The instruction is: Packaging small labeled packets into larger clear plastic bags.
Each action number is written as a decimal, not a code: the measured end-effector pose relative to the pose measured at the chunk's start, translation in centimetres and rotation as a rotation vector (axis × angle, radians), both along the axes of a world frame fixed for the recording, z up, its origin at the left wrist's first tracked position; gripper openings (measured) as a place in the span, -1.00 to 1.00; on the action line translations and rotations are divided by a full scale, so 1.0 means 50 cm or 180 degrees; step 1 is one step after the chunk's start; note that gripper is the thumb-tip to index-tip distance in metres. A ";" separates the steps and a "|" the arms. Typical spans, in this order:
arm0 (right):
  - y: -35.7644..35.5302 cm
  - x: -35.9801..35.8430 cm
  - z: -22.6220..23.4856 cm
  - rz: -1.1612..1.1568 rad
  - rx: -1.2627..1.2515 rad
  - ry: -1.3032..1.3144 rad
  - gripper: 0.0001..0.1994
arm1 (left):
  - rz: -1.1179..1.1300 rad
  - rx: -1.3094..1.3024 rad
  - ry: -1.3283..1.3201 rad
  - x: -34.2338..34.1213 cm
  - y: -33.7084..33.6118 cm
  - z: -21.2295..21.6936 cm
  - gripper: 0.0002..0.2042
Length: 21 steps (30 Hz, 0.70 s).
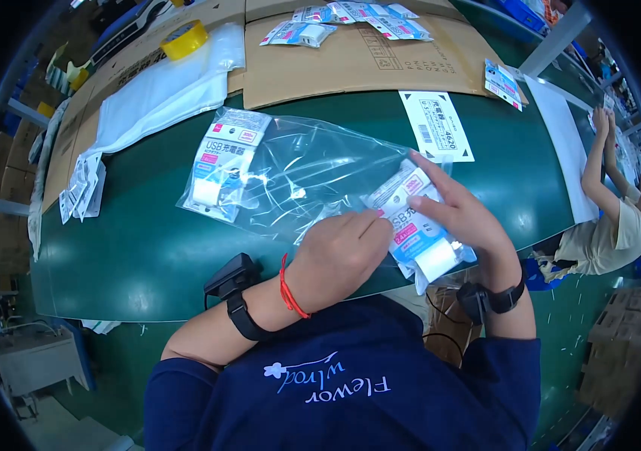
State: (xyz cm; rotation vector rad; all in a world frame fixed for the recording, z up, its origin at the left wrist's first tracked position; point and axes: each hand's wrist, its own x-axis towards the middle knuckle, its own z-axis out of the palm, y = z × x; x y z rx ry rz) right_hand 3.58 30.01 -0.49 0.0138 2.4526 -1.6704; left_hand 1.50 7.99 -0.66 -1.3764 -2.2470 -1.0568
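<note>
A large clear plastic bag (309, 161) lies across the green table in front of me. At its left end is a small stack of white, blue and pink charger packets (226, 161), seen through the film. My right hand (471, 218) is closed around the right side of a second stack of charger packets (414, 240), with its thumb on the front and a finger along the top edge. Bent in a fist, my left hand (347, 252) pinches the bag's film at the left side of that stack. Its fingertips are partly hidden.
A printed sheet (437, 124) lies beyond my right hand. Cardboard (350, 64) at the back bears several charger packets (298, 33). Flat plastic bags (163, 94) and a yellow tape roll (184, 40) sit back left; loose packets (84, 188) lie nearby. Another person (613, 203) works at right.
</note>
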 end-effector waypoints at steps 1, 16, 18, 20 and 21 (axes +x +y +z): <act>-0.003 -0.003 0.004 0.0015 0.0019 -0.0009 -0.44 | -0.0025 -0.0004 -0.0011 0.000 -0.003 -0.001 -0.90; -0.123 -0.110 0.008 0.1326 -0.0314 -0.0484 -0.44 | -0.0382 0.0087 0.0065 0.021 -0.004 0.015 -0.89; -0.154 -0.121 0.000 0.1256 -0.0848 -0.0709 -0.45 | -0.0423 -0.0018 0.0056 0.028 -0.009 0.022 -0.88; -0.186 -0.129 -0.014 0.0952 -0.1912 -0.1152 -0.45 | -0.0417 -0.0059 0.0057 0.036 -0.012 0.024 -0.88; -0.203 -0.131 -0.021 0.0976 -0.1894 -0.1155 -0.45 | -0.0387 -0.0045 0.0081 0.041 -0.012 0.023 -0.88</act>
